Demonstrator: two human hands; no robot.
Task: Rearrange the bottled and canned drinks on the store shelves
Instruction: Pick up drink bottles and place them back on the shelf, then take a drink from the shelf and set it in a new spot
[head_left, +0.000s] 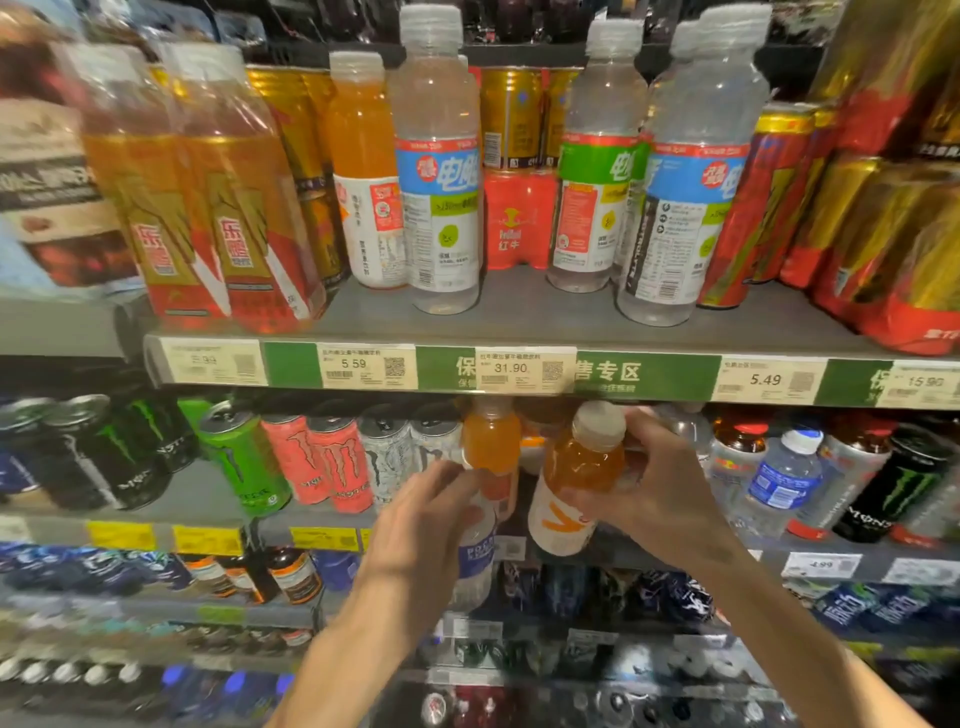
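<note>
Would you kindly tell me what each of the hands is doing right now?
Left hand: grips an upright orange bottle.
Right hand: grips a tilted orange bottle.

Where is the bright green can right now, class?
In the head view, the bright green can stands tilted on the middle shelf, left of centre, between the black cans and the pink cans.
</note>
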